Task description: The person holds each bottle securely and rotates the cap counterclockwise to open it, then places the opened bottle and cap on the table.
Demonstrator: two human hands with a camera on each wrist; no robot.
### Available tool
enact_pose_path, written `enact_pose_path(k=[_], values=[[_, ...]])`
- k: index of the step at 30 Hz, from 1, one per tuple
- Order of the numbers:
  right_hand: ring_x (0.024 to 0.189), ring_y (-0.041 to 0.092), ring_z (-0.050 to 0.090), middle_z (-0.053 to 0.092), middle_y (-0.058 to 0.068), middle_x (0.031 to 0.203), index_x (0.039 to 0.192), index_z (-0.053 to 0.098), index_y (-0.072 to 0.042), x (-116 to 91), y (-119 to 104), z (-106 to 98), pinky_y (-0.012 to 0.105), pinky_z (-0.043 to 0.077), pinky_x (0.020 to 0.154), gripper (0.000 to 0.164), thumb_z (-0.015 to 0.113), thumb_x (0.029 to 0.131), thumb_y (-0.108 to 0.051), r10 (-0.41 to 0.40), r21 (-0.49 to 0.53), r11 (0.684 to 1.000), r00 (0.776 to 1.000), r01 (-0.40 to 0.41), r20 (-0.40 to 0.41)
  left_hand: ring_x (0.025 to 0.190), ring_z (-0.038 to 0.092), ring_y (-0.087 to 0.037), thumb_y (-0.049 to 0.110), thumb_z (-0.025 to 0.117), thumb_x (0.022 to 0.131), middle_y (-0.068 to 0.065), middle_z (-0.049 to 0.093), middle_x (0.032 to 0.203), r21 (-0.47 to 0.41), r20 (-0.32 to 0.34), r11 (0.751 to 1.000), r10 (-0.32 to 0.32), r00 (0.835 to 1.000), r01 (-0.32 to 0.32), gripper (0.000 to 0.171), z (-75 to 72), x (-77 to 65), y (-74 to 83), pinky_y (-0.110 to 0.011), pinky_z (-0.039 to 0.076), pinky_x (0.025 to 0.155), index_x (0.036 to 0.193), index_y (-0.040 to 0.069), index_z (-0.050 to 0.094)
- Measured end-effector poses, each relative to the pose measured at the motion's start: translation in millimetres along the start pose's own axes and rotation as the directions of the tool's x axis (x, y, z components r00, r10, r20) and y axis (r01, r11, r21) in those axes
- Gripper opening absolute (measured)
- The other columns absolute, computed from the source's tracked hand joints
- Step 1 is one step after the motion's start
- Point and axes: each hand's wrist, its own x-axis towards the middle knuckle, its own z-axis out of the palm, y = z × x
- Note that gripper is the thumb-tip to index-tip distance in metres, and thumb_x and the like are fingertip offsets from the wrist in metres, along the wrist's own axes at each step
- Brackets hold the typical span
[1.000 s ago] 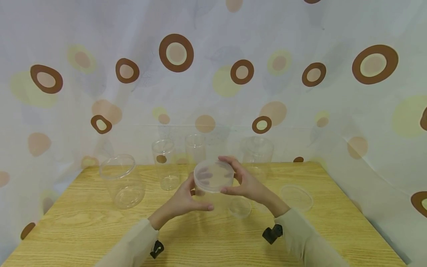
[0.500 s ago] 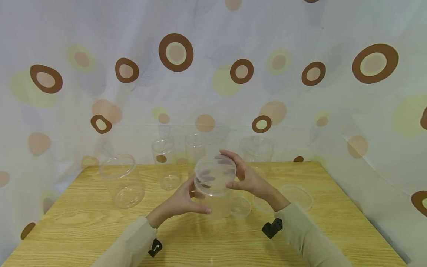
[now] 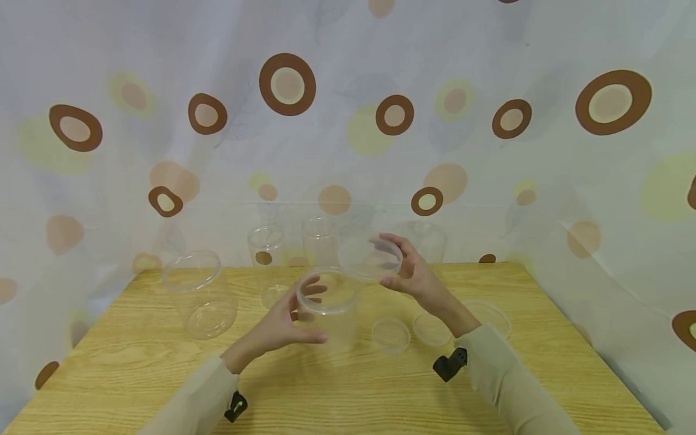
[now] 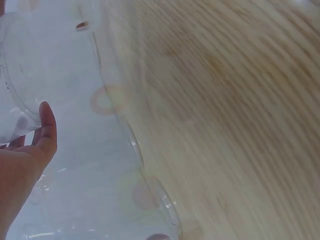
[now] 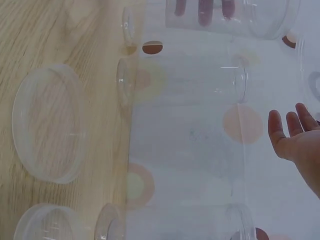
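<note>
In the head view my left hand (image 3: 277, 326) grips a clear plastic jar (image 3: 334, 329) around its side, its mouth uncovered. My right hand (image 3: 417, 278) pinches a round clear lid (image 3: 363, 261) by its edge, up and to the right of that mouth. The left wrist view has the left hand (image 4: 32, 155) on the jar (image 4: 17, 90) at the far left edge. On the right wrist view's right side, the right hand (image 5: 302, 145) has its fingers bent at the lid's edge, and the jar (image 5: 230, 17) with fingers behind it shows at the top.
A wide clear container (image 3: 201, 302) stands at left on the wooden table (image 3: 348, 399). Behind are two narrower clear jars, one taller jar (image 3: 270, 266) and another jar (image 3: 319, 241). A lidded jar (image 3: 426, 241) is at back right. Lids (image 3: 391, 336) lie right of centre.
The lid has come off the jar and moved up and right with my right hand. My left hand has shifted the jar slightly left and tilted its mouth into view.
</note>
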Motion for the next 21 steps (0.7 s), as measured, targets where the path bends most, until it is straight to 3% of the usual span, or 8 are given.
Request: enact_pose_path(k=[2,6,9,14,19,21], values=[[0.129,0.026,0.024,0.015,0.020,0.146,0.142,0.014,-0.003,-1.1,1.3,-2.9,0.020,0.045,0.072,0.083,0.070,0.081,-0.014,0.027,-0.013,1.000,1.000,-0.027,-0.013,0.126,0.039,-0.032,0.013,0.079,0.070,-0.006,0.038,0.141,0.012,-0.014,1.000,-0.006,1.000,0.007,0.093,-4.1,-3.7,-2.4,-0.044,0.042,0.093,0.141,0.030,0.023],[0.136,0.030,0.015,0.016,0.014,0.148,0.142,0.019,-0.012,-4.0,6.5,-8.6,0.038,0.038,0.097,0.081,0.070,0.080,-0.016,0.071,-0.121,0.990,0.996,-0.077,-0.056,0.126,0.037,-0.038,0.015,0.079,0.070,-0.010,0.037,0.141,0.045,-0.043,0.998,-0.030,0.999,0.032,0.092,-12.9,-11.5,-7.9,-0.047,0.040,0.093,0.141,0.029,0.022],[0.137,0.034,0.016,0.011,0.008,0.151,0.142,0.021,-0.019,-6.2,12.5,-12.1,0.053,0.031,0.101,0.079,0.070,0.081,-0.018,0.122,-0.220,0.966,0.989,-0.136,-0.079,0.127,0.036,-0.040,0.016,0.079,0.070,-0.012,0.036,0.141,0.062,-0.065,0.997,-0.047,0.997,0.051,0.093,-19.9,-17.6,-12.7,-0.053,0.036,0.096,0.141,0.026,0.021],[0.130,0.043,0.026,0.002,0.007,0.153,0.144,0.019,-0.024,-7.7,25.0,-16.2,0.052,0.041,0.092,0.080,0.069,0.082,-0.017,0.188,-0.313,0.927,0.978,-0.206,-0.087,0.127,0.034,-0.044,0.015,0.079,0.070,-0.016,0.034,0.142,0.060,-0.076,0.997,-0.052,0.996,0.056,0.094,-29.6,-25.2,-20.7,-0.058,0.029,0.102,0.142,0.021,0.018],[0.137,0.034,0.015,0.008,0.013,0.151,0.143,0.018,-0.017,-5.5,38.6,-17.4,0.057,0.028,0.101,0.084,0.072,0.079,-0.019,0.210,-0.392,0.890,0.972,-0.235,-0.106,0.128,0.032,-0.045,0.015,0.080,0.069,-0.018,0.033,0.142,0.077,-0.085,0.994,-0.066,0.994,0.073,0.097,-36.6,-30.8,-27.3,-0.058,0.027,0.103,0.142,0.018,0.017],[0.136,0.034,0.017,0.012,0.015,0.150,0.142,0.017,-0.013,-4.1,43.1,-16.6,0.057,0.028,0.101,0.087,0.074,0.077,-0.023,0.223,-0.437,0.864,0.968,-0.251,-0.114,0.129,0.032,-0.045,0.015,0.081,0.068,-0.020,0.032,0.142,0.084,-0.087,0.993,-0.075,0.993,0.082,0.098,-38.9,-32.9,-29.3,-0.059,0.026,0.104,0.142,0.016,0.016]])
